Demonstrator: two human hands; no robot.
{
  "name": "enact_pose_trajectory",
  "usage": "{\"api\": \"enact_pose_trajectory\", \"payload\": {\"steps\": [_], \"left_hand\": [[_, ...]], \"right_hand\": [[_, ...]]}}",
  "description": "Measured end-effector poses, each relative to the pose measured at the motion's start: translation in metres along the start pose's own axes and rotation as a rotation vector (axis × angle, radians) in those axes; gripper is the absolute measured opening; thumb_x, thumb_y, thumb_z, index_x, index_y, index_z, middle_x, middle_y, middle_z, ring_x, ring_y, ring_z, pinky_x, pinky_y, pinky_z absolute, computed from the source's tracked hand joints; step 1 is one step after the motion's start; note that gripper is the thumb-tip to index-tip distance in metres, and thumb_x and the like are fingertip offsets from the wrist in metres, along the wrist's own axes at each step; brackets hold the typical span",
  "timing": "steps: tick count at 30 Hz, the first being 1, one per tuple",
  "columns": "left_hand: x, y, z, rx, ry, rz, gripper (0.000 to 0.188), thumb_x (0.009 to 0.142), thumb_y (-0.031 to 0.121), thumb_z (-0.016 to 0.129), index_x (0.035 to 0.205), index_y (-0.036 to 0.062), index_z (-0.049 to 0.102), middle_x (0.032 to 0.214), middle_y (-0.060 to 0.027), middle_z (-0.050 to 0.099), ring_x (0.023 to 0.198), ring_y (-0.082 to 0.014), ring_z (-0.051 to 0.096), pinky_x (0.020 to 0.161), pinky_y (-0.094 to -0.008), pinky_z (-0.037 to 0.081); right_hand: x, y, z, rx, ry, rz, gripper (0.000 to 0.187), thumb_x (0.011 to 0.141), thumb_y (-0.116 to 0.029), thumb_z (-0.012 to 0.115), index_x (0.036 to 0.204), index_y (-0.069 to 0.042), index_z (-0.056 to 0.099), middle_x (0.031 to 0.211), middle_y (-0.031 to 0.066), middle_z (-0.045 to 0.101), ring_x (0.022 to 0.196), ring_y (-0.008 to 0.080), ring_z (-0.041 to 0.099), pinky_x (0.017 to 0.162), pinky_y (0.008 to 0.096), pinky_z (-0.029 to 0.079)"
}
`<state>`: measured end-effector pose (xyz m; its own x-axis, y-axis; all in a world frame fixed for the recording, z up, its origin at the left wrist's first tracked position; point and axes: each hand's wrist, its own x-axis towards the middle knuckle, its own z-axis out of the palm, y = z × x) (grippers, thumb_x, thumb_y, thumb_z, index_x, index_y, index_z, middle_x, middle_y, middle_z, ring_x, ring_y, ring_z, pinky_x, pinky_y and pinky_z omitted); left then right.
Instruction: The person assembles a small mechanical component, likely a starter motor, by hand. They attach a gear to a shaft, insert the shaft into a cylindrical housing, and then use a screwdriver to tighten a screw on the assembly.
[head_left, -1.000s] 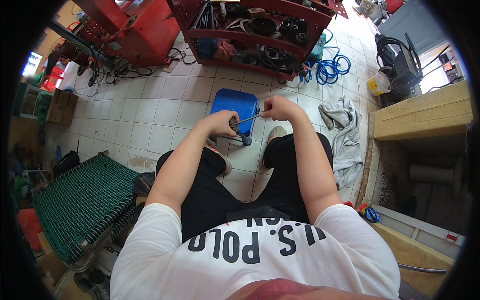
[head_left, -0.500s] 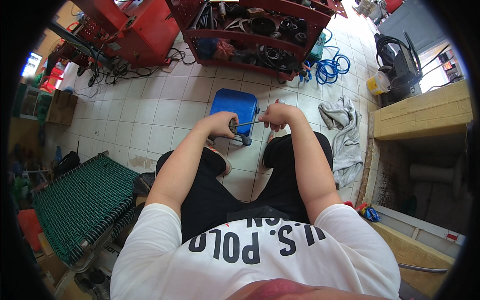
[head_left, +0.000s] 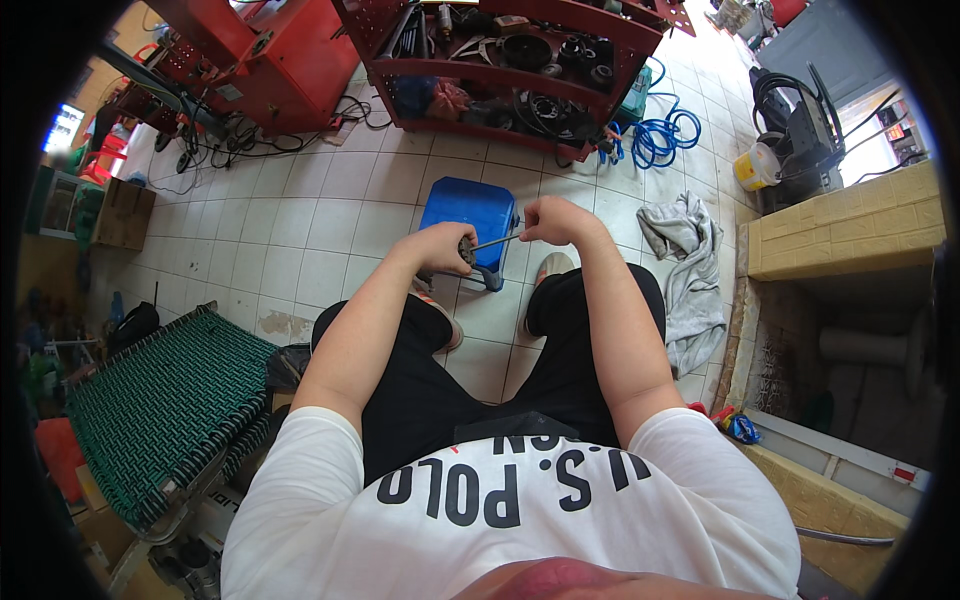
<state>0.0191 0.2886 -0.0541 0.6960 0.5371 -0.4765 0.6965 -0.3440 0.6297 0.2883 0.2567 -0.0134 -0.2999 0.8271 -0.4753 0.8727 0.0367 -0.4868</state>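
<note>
My left hand is wrapped round a small, dark, round metal part over the near edge of a blue plastic stool. Only one side of that part shows between thumb and fingers; its exact kind cannot be made out. A thin steel screwdriver runs from the metal part across to my right hand, its tip end at the part. My right fingers are closed round its other end and hide the handle. The stool stands on the tiles in front of my feet.
A red tool cart with loaded shelves stands ahead, beside a red machine and cables. Blue hose lies coiled to its right. A grey cloth is on the floor at right, a green woven seat at left.
My right hand has shifted slightly up and left and turned round the screwdriver; the red handle end that showed before is now hidden. My left hand and the metal part stay put.
</note>
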Motion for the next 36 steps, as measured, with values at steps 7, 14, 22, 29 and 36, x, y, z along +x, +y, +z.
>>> {"api": "enact_pose_trajectory", "payload": {"steps": [7,14,22,29,36], "left_hand": [[0.001,-0.002,0.001,-0.008,0.001,0.01,0.058,0.068,0.019,0.089,0.118,0.0032,0.064,0.103,-0.0149,0.072,0.096,-0.0278,0.07,0.084,-0.0387,0.056],[-0.001,0.0,0.001,-0.014,-0.034,-0.007,0.056,0.068,0.014,0.089,0.118,0.0037,0.064,0.1,-0.0135,0.072,0.088,-0.0253,0.071,0.077,-0.0376,0.057],[0.001,-0.004,0.003,-0.002,-0.005,-0.009,0.059,0.067,0.021,0.089,0.119,0.0051,0.065,0.109,-0.015,0.072,0.102,-0.0302,0.07,0.088,-0.0392,0.056],[0.001,-0.003,0.002,0.017,-0.002,0.017,0.058,0.069,0.019,0.09,0.119,0.0035,0.064,0.108,-0.0151,0.072,0.1,-0.0288,0.07,0.086,-0.0387,0.056],[0.004,-0.008,0.006,0.023,-0.044,0.001,0.06,0.068,0.017,0.09,0.12,0.0032,0.064,0.104,-0.0138,0.072,0.094,-0.0256,0.071,0.081,-0.0371,0.058]], "right_hand": [[0.003,-0.003,-0.001,0.032,-0.152,0.084,0.034,0.092,-0.038,0.077,0.107,-0.008,0.078,0.097,0.0103,0.079,0.094,0.0235,0.073,0.079,0.0419,0.058],[0.004,-0.009,0.001,0.102,-0.364,0.256,0.043,0.103,-0.048,0.06,0.106,-0.009,0.078,0.09,0.0034,0.079,0.082,0.0191,0.074,0.076,0.0405,0.059],[0.002,-0.004,0.0,0.118,-0.115,0.071,0.026,0.092,-0.029,0.078,0.097,-0.004,0.076,0.089,0.0073,0.078,0.072,0.0174,0.07,0.068,0.0335,0.057],[0.006,0.003,0.006,0.041,-0.096,0.022,0.034,0.095,-0.039,0.074,0.102,-0.006,0.077,0.092,0.0062,0.078,0.075,0.0181,0.071,0.07,0.0341,0.058],[0.002,-0.01,0.0,0.159,-0.344,0.253,0.04,0.105,-0.041,0.057,0.108,-0.008,0.078,0.098,0.003,0.079,0.078,0.0163,0.071,0.073,0.0337,0.059]]}}
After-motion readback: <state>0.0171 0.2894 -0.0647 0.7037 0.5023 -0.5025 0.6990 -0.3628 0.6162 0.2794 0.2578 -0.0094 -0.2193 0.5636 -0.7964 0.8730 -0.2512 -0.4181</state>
